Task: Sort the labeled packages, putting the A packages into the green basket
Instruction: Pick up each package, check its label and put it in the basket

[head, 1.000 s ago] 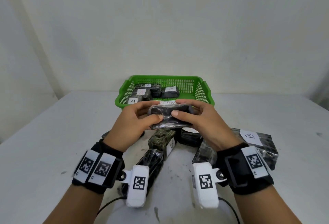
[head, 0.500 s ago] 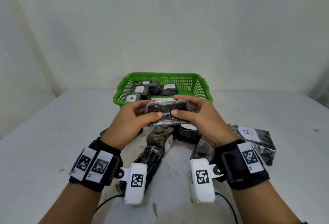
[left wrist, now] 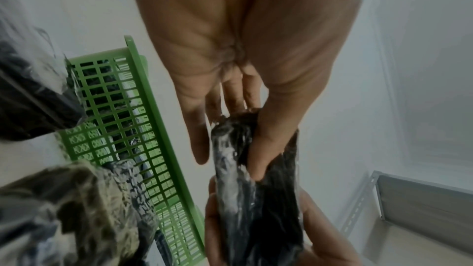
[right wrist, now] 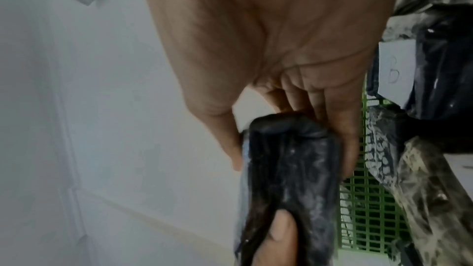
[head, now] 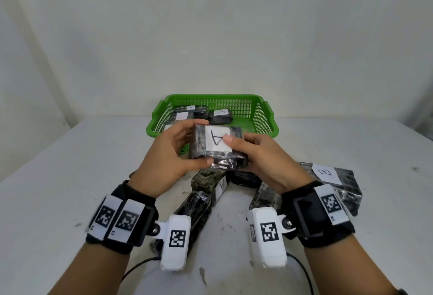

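Nearest, we note dark plastic-wrapped packages [head: 206, 184] lying on the white desk [head: 70, 177]. Above them, our left hand [head: 171, 154] and right hand [head: 262, 156] pinch the black film-wrapped package labelled A [head: 215, 148], label tilted up, probably for reading. Beyond waits the green plastic basket [head: 264, 116].

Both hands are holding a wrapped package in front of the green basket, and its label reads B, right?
Not quite. The label on the package reads A, not B, as the head view shows. The left hand and right hand do hold it in front of the green basket.
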`<state>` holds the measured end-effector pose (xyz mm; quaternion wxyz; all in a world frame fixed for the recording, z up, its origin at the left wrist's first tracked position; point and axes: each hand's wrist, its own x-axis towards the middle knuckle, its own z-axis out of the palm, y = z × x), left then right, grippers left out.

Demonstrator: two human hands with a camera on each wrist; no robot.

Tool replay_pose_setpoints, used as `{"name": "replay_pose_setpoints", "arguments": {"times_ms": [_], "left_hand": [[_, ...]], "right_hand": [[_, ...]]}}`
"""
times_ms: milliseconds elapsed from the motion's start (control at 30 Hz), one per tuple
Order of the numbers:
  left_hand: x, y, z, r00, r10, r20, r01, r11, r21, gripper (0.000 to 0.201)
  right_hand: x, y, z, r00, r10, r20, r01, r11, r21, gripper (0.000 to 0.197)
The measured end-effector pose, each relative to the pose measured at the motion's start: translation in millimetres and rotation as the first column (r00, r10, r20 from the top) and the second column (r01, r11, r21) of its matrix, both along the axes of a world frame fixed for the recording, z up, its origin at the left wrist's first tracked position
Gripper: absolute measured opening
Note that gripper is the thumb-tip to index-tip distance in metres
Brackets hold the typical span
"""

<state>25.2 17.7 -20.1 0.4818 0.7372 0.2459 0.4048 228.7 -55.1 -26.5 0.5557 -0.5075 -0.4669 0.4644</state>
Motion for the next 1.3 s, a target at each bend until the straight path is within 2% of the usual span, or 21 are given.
{"name": "replay_pose_setpoints", "arguments": {"times_ms": [100, 233, 400, 567, 667, 833, 1033, 1133, 1300], "left_hand": [[2.4, -5.1, -0.1, 0.997, -0.076, -0.026, 0.073, 0.994, -0.08, 0.077], [4.6, -3.2, -0.5, 1.0, -0.011, -0.019, 0.008, 0.99, -0.142, 0.047], [3.4, -1.1, -2.4, 1.0, -0.023, -0.009, 0.022, 0.992, -0.125, 0.054], [2.3, 0.7, -3.6, 0.999, 0.031, 0.024, -0.028, 0.99, -0.136, 0.044], [0.5, 1.6, -1.6, 0.998, 0.043, 0.054, -0.035, 0.99, -0.137, 0.052], [-0.7, 2.0, -1.4, 0.999, 0.019, 0.032, -0.015, 0.99, -0.143, 0.049], [-1.8, -0.8, 0.8, 1.0, -0.005, 0.023, 0.007, 0.997, -0.075, 0.053], [-3.0, 1.0, -0.5, 0.999, 0.015, 0.048, -0.014, 1.0, -0.018, 0.054], [-4.1, -0.1, 0.3, 0.999, -0.053, 0.01, 0.053, 0.998, 0.034, 0.058]], "right_hand": [[1.5, 0.6, -4.0, 0.996, -0.08, 0.045, 0.078, 0.996, 0.045, 0.04], [-0.2, 0.1, -2.1, 0.986, -0.126, 0.111, 0.118, 0.99, 0.072, 0.037], [-3.7, -2.6, -0.6, 0.977, -0.15, 0.152, 0.137, 0.986, 0.09, 0.031], [-2.5, -2.1, -1.8, 0.98, -0.1, 0.173, 0.09, 0.994, 0.064, 0.043], [0.1, -0.6, -4.0, 0.978, -0.059, 0.198, 0.051, 0.998, 0.044, 0.051], [0.7, -1.8, -3.1, 0.978, -0.07, 0.198, 0.055, 0.995, 0.08, 0.041], [0.2, -2.3, -3.0, 0.977, -0.125, 0.171, 0.096, 0.981, 0.167, 0.034], [0.2, -1.2, -1.9, 0.983, -0.077, 0.167, 0.055, 0.99, 0.131, 0.044], [1.9, 1.6, -3.7, 0.998, -0.027, 0.06, 0.025, 0.999, 0.04, 0.053]]}}
